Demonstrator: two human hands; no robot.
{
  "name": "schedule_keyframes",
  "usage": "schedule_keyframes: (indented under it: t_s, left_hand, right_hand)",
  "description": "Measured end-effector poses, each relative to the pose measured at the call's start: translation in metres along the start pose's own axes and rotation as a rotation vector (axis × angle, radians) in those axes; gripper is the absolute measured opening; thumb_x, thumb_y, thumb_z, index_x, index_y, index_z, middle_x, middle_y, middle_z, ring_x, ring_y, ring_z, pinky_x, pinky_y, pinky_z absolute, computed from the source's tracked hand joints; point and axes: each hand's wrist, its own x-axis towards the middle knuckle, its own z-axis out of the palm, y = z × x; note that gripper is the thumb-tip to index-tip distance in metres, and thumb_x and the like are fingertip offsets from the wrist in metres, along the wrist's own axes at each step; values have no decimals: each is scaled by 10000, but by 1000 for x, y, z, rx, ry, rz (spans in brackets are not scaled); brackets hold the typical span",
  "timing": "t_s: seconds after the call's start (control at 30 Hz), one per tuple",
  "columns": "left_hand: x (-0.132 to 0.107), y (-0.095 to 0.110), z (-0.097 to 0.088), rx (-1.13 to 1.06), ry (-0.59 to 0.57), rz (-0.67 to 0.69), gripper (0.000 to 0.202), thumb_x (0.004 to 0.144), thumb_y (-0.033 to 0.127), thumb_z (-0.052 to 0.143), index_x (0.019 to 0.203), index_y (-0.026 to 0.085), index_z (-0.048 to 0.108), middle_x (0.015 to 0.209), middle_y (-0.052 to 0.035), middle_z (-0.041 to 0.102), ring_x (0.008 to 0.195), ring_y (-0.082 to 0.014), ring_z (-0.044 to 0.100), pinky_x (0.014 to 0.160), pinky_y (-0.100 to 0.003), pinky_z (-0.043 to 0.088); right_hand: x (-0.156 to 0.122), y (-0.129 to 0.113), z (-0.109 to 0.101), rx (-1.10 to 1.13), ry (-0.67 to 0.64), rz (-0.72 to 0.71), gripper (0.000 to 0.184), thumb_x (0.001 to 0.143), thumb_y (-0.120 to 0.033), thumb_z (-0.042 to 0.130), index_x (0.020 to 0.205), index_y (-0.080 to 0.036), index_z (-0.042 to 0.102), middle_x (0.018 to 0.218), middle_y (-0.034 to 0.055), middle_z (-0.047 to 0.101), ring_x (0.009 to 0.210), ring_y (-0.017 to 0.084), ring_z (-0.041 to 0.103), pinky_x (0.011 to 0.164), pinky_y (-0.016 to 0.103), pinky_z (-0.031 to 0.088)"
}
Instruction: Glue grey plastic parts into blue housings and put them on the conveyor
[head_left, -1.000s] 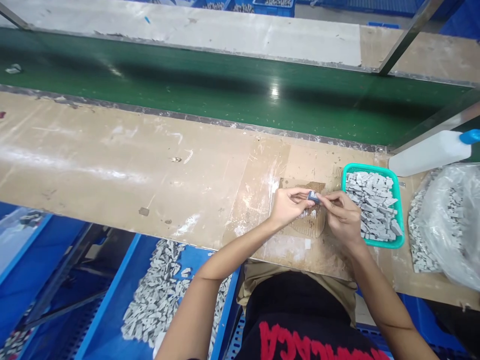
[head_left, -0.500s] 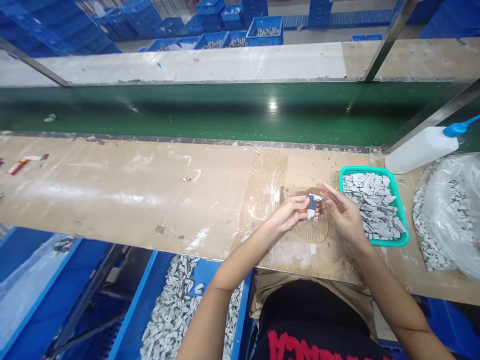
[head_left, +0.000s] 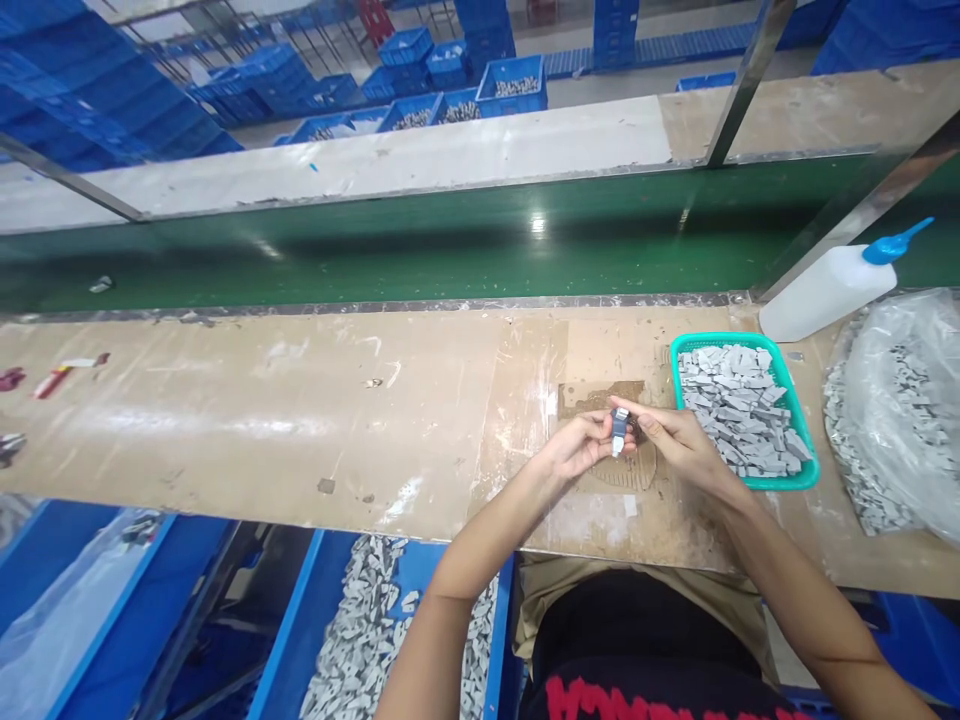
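Note:
Between the thumb and fingers of my left hand (head_left: 581, 443) is a small dark-blue and light-grey piece (head_left: 620, 428), held above the worn cardboard patch (head_left: 634, 470) on the bench. My right hand (head_left: 671, 440) comes in from the other side, its forefinger stretched along the piece's upper end and its thumb close to it. Whether the right fingers pinch the piece or only touch it is hard to make out. Just right of that hand stands a green basket (head_left: 810, 475) filled with small grey pieces (head_left: 742, 410).
A white bottle with a blue nozzle (head_left: 829, 290) and a clear plastic bag of pieces (head_left: 907, 420) lie to the right. Beyond the bench runs a green belt (head_left: 420, 255). Blue bins, one holding grey pieces (head_left: 352, 620), stand below the front edge.
My right hand has moved left to the piece, its fingers closing in from a spread pose. The piece has turned in my left hand. The camera view has shifted.

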Motion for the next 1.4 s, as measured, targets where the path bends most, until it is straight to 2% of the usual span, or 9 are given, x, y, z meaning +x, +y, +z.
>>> schedule_keyframes:
  t_s: [0.1,0.3,0.57,0.73,0.87,0.97,1.07,1.2,1.4]
  left_hand:
    - [-7,18,6,204,52,56,296,656,159,823,923,140,696,793,-24,675,626,-99,625,707,-265,550]
    - [13,65,-22,635,441,396,531,591,375,914,1030,150,717,897,-79,746,711,-156,693,679,-270,545]
    - [113,158,-41,746,785,709,391,810,272,740,1137,99,614,888,-79,732,646,-95,658,714,-245,543]
    - [142,176,-41,865,926,735,389,830,177,694,1194,79,599,1036,-164,739,929,-195,724,909,-327,537]
    - [135,165,-33,966,936,760,490,811,99,663,1293,91,577,1376,-232,603,1382,-294,507,1166,-419,365]
    - [115,137,-19,1023,825,760,459,821,139,673,1276,131,617,1486,-198,523,1480,-290,380,1215,-416,302]
    - [87,91,-3,1044,572,626,261,825,270,721,1043,127,727,1164,-168,728,1131,-270,674,1047,-405,488]
    - [49,31,12,875,122,368,462,727,533,800,964,140,745,861,-85,760,771,-181,706,795,-322,560]
    - [25,21,12,643,118,342,457,651,513,860,874,128,755,804,-70,758,713,-139,684,718,-254,530]
  right_hand:
    - [-1,1,-3,-53,166,-61,439,997,-473,487,1317,-239,677,1298,68,709,1177,270,687,1030,422,542]
    - [3,18,-48,-528,812,-157,345,926,-261,546,1216,-227,732,1109,111,733,1040,273,681,985,479,539]
    - [5,46,-56,-815,570,-112,289,847,-140,578,1059,-189,769,997,119,649,964,305,571,911,483,516]
    - [5,49,-55,-760,592,-166,216,902,-164,567,958,-199,772,920,99,718,894,281,591,867,449,528]
    - [5,44,-56,-607,668,-205,217,952,-248,531,961,-210,745,962,90,767,904,261,679,841,418,549]
    - [3,38,-51,-541,653,-196,204,952,-317,560,997,-226,738,907,62,784,745,223,708,722,360,569]
    - [1,31,-40,-490,620,-206,251,930,-333,602,1141,-255,712,933,51,793,702,212,718,698,352,587]
    - [-3,23,-20,-459,471,-255,331,918,-267,609,1243,-286,669,1066,55,782,846,227,748,771,367,616]
    - [-1,19,3,-314,342,-188,307,896,-278,633,1195,-254,701,1048,76,778,786,219,764,746,359,644]
